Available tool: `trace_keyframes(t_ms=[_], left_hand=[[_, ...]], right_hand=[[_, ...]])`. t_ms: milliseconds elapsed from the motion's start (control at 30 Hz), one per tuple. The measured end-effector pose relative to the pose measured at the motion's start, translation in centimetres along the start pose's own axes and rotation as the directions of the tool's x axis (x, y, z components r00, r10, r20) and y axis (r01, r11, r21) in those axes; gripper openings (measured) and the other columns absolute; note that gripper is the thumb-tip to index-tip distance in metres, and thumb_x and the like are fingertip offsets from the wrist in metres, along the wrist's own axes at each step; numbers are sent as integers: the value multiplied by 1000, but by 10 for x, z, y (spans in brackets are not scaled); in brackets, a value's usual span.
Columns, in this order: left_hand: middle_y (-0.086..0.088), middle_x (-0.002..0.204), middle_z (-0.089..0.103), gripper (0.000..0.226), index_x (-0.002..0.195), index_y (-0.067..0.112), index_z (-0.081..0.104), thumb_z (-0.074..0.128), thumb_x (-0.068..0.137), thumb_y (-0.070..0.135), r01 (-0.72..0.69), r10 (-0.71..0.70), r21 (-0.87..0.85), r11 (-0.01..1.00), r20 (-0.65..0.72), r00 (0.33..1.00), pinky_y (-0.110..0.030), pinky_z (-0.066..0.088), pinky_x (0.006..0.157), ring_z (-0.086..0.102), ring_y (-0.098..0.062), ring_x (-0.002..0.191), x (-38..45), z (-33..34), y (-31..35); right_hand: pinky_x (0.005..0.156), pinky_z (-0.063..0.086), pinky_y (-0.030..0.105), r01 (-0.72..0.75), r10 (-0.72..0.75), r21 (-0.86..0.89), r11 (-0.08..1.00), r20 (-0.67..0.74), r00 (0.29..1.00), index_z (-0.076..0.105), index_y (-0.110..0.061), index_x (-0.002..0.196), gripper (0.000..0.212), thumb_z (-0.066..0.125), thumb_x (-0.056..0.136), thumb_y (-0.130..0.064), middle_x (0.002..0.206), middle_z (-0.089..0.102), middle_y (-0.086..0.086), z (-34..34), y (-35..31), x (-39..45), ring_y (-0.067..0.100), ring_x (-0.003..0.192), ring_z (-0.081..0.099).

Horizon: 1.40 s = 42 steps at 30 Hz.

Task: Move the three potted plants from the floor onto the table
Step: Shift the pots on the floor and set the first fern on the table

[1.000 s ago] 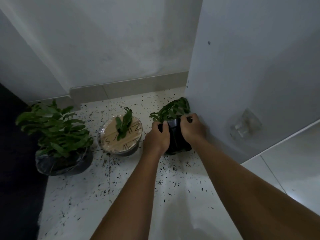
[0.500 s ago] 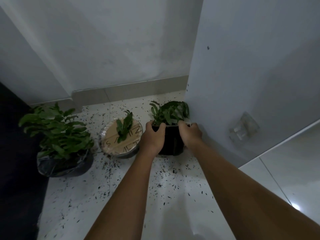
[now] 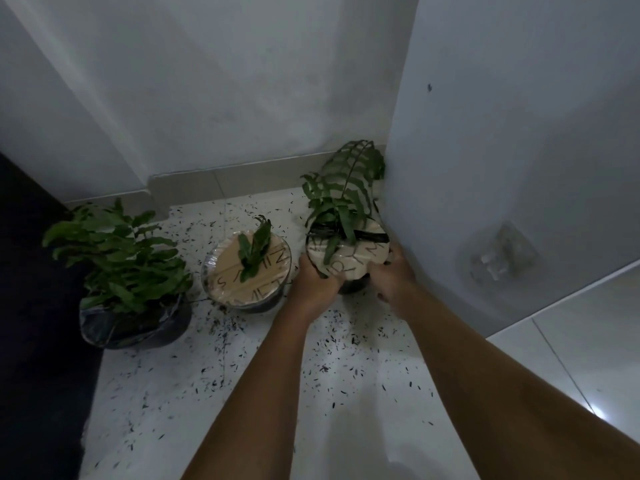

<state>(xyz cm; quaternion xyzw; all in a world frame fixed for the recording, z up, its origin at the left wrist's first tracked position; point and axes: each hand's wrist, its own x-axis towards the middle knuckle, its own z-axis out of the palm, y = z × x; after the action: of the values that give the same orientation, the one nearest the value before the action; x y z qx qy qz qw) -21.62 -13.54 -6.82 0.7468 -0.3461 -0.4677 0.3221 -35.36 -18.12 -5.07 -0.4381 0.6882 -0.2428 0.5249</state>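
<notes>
Three potted plants are in view on a speckled white floor. The right pot [image 3: 349, 258] has fern fronds and a cardboard cover with black tape; it is tipped toward me. My left hand [image 3: 317, 284] grips its left side and my right hand [image 3: 391, 277] grips its right side, close to the wall. The middle pot [image 3: 247, 273] has a round cardboard cover with letters and one small sprout. At the far left, the leafiest plant [image 3: 121, 258] stands in a black plastic bag. No table is visible.
A white wall [image 3: 519, 150] rises right beside the held pot, with a clear plastic piece [image 3: 504, 254] stuck on it. A skirting board [image 3: 242, 178] runs along the back wall. Dark flecks litter the floor [image 3: 277, 375]. A dark surface [image 3: 31, 306] borders the left.
The right pot has risen and tipped toward me between my hands, so its cardboard cover now shows and its fronds stand taller. The other two plants have not moved.
</notes>
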Motion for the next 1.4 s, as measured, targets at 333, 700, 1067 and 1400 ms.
trace_keyframes(t_ms=[333,700,1067,1400], left_hand=[[-4,172,25,101,165,27,-15,51,98,64,-95,83,289,953,53,995,-48,32,123,32,-32,154,-13,-1,-6],[-5,163,40,71,165,28,17,47,102,36,-259,372,855,449,85,924,-49,43,107,35,-33,147,-47,-19,15],[-2,170,31,58,160,37,32,39,103,44,-238,545,884,401,-22,838,-52,22,124,24,-26,157,-65,-102,-6],[-4,168,35,60,160,35,35,39,101,48,41,477,877,479,-299,826,-55,29,120,28,-31,153,-98,-211,-50]], right_hand=[[117,38,48,-22,25,-146,989,23,999,17,-29,161,67,44,101,-39,162,38,7,0,8,1,34,143,41],[109,43,51,20,-114,-559,829,-134,984,31,-20,156,75,32,96,-65,152,44,19,-2,5,-40,42,138,43],[119,29,54,320,-367,-735,598,104,925,22,-35,159,69,32,96,-61,169,19,10,50,-31,-84,36,154,17],[119,27,49,611,-533,-610,504,338,776,30,-34,157,60,37,100,-49,166,27,12,171,-58,-140,35,150,25]])
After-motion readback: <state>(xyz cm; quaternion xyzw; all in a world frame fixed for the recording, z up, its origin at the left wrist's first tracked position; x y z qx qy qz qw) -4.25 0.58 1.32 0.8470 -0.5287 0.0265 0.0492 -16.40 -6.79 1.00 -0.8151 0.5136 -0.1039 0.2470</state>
